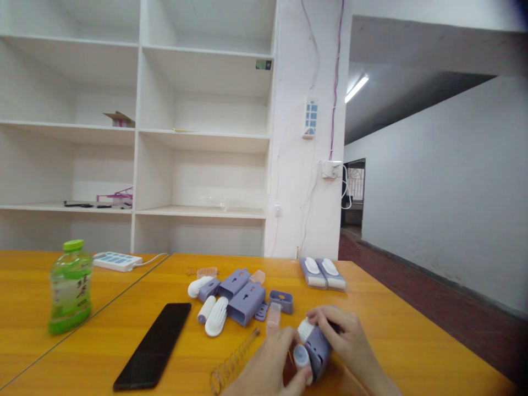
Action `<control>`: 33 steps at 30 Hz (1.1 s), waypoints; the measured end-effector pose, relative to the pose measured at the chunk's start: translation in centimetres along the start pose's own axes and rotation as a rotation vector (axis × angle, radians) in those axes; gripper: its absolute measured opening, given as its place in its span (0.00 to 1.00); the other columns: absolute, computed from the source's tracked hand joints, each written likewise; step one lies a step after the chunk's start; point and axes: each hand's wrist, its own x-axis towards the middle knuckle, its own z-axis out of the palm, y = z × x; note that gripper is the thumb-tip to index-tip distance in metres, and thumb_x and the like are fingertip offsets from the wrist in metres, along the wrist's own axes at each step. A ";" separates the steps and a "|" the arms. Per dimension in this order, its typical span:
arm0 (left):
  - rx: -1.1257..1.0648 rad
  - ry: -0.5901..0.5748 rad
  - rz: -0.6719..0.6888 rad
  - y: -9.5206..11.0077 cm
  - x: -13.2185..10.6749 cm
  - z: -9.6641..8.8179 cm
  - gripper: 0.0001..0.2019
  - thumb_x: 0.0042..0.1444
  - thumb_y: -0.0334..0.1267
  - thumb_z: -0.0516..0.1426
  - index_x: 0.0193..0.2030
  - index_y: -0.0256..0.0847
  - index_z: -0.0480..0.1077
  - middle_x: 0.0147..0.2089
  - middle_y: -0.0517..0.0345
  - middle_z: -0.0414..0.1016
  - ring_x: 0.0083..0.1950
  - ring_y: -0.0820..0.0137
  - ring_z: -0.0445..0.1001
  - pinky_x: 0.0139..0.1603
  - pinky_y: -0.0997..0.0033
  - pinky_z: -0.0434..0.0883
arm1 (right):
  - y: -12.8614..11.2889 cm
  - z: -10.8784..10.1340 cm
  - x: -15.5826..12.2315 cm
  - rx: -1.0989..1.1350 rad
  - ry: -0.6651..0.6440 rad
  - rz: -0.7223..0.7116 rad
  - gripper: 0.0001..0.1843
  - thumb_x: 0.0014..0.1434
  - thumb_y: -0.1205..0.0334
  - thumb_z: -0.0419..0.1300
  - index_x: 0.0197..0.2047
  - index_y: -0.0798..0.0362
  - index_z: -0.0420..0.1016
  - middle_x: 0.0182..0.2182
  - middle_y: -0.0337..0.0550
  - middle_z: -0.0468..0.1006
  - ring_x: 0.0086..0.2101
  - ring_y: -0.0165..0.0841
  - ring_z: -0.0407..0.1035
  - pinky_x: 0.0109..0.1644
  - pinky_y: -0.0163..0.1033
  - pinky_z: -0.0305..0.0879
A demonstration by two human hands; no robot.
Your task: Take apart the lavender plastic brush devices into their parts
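- Left hand [268, 366] low at the near edge of the tabletop [412, 335], fingers curled and pinching a small white-capped piece [302, 357] against the lavender plastic housing [319, 349].
- Right hand [344, 335] wrapped over the top of the same housing, fingers pressed together around it, thumb side near a ribbed white cap [306, 329].
- Housing held just above the near edge, slightly right of centre, partly hidden by both hands; exact seating of the small piece impossible to tell.
- Long coiled spring [233, 360] lying loose just beside the left hand, running toward the near edge; likely to roll or get swept off by a wrist.
- Small translucent pink piece [273, 319] standing just behind the hands; easy to knock over.
- Pile of lavender and white parts [235, 300] further back, toward the middle; two finished-looking units [322, 273] near the far edge.
- Black phone [154, 344] flat to the left; green bottle [70, 286] well apart on the neighbouring tabletop.
- Risk, judged from the grip: small piece slipping from the pinch and dropping off the near edge, or going in crooked under too much squeeze.
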 end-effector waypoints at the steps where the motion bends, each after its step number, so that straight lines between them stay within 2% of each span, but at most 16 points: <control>1: 0.000 -0.009 -0.033 0.1 -0.1 0.2 0.17 0.52 0.33 0.63 0.48 0.49 0.67 0.43 0.60 0.78 0.43 0.65 0.77 0.43 0.71 0.70 | 0.2 -0.2 -0.2 -0.009 -0.001 0.001 0.19 0.71 0.51 0.54 0.37 0.50 0.83 0.40 0.49 0.86 0.42 0.42 0.79 0.49 0.44 0.74; 3: -0.029 -0.019 -0.058 0.3 -0.1 0.5 0.18 0.50 0.31 0.62 0.47 0.49 0.67 0.43 0.60 0.77 0.42 0.66 0.77 0.42 0.71 0.71 | 0.2 -0.3 -0.5 -0.046 -0.018 -0.018 0.16 0.70 0.52 0.56 0.39 0.49 0.83 0.46 0.50 0.83 0.48 0.43 0.77 0.55 0.46 0.72; 6: -0.059 0.064 -0.008 0.4 0.5 0.2 0.14 0.54 0.32 0.59 0.46 0.46 0.65 0.43 0.57 0.76 0.41 0.67 0.77 0.44 0.71 0.71 | -0.2 0.2 -0.8 -0.089 -0.027 -0.028 0.16 0.72 0.53 0.53 0.40 0.48 0.80 0.49 0.50 0.80 0.51 0.43 0.74 0.57 0.48 0.69; 11: -0.028 0.206 -0.084 -0.2 1.2 -2.0 0.03 0.63 0.37 0.55 0.43 0.44 0.64 0.37 0.60 0.75 0.36 0.70 0.74 0.38 0.73 0.68 | -1.0 0.8 -0.8 -0.201 -0.085 -0.062 0.12 0.71 0.54 0.54 0.45 0.46 0.78 0.50 0.48 0.77 0.52 0.44 0.71 0.57 0.52 0.66; 15: 0.123 0.260 -0.111 -1.3 1.3 -3.5 0.03 0.63 0.39 0.57 0.39 0.44 0.66 0.37 0.60 0.75 0.37 0.67 0.73 0.37 0.71 0.65 | -0.8 0.5 -0.9 -0.284 -0.079 -0.065 0.11 0.69 0.52 0.57 0.46 0.44 0.78 0.52 0.48 0.76 0.55 0.46 0.69 0.60 0.56 0.63; 18: 0.218 0.292 -0.171 -2.2 1.6 -3.8 0.05 0.63 0.38 0.57 0.45 0.43 0.70 0.44 0.55 0.77 0.47 0.61 0.75 0.46 0.67 0.67 | -0.7 0.3 -0.9 -0.321 -0.058 -0.053 0.11 0.68 0.50 0.58 0.46 0.44 0.79 0.53 0.48 0.76 0.55 0.47 0.69 0.60 0.58 0.63; 21: 0.269 0.294 -0.220 -2.7 1.8 -3.9 0.16 0.64 0.39 0.56 0.57 0.42 0.70 0.52 0.50 0.76 0.56 0.57 0.73 0.55 0.62 0.67 | -0.7 0.2 -0.9 -0.321 -0.048 -0.017 0.12 0.68 0.49 0.58 0.46 0.44 0.79 0.54 0.49 0.75 0.56 0.48 0.68 0.61 0.59 0.63; 25: 0.342 0.318 -0.218 -2.3 1.8 -4.4 0.21 0.64 0.42 0.57 0.63 0.42 0.67 0.59 0.46 0.72 0.60 0.54 0.70 0.60 0.59 0.65 | -0.1 0.1 -0.8 -0.328 -0.008 0.009 0.13 0.67 0.48 0.59 0.47 0.43 0.80 0.55 0.49 0.75 0.57 0.49 0.67 0.62 0.61 0.62; 28: 0.416 0.306 -0.218 -1.4 1.8 -5.1 0.15 0.63 0.43 0.57 0.54 0.42 0.72 0.55 0.46 0.75 0.56 0.54 0.73 0.55 0.61 0.67 | 1.1 0.1 -0.8 -0.346 0.063 0.023 0.14 0.67 0.46 0.59 0.46 0.44 0.81 0.54 0.50 0.76 0.57 0.50 0.68 0.62 0.62 0.62; 30: 0.445 0.264 -0.245 -0.8 1.9 -5.6 0.10 0.65 0.43 0.55 0.44 0.42 0.75 0.45 0.50 0.79 0.47 0.58 0.77 0.45 0.65 0.67 | 1.8 0.3 -0.8 -0.355 0.096 0.033 0.15 0.66 0.45 0.59 0.45 0.44 0.81 0.53 0.50 0.77 0.56 0.50 0.69 0.61 0.62 0.64; 33: 0.423 0.183 -0.274 0.1 1.7 -6.0 0.17 0.67 0.46 0.52 0.30 0.43 0.75 0.29 0.56 0.80 0.32 0.63 0.78 0.32 0.68 0.60 | 2.4 0.7 -0.7 -0.347 0.113 0.044 0.16 0.66 0.45 0.59 0.47 0.45 0.81 0.53 0.51 0.77 0.56 0.49 0.71 0.60 0.59 0.67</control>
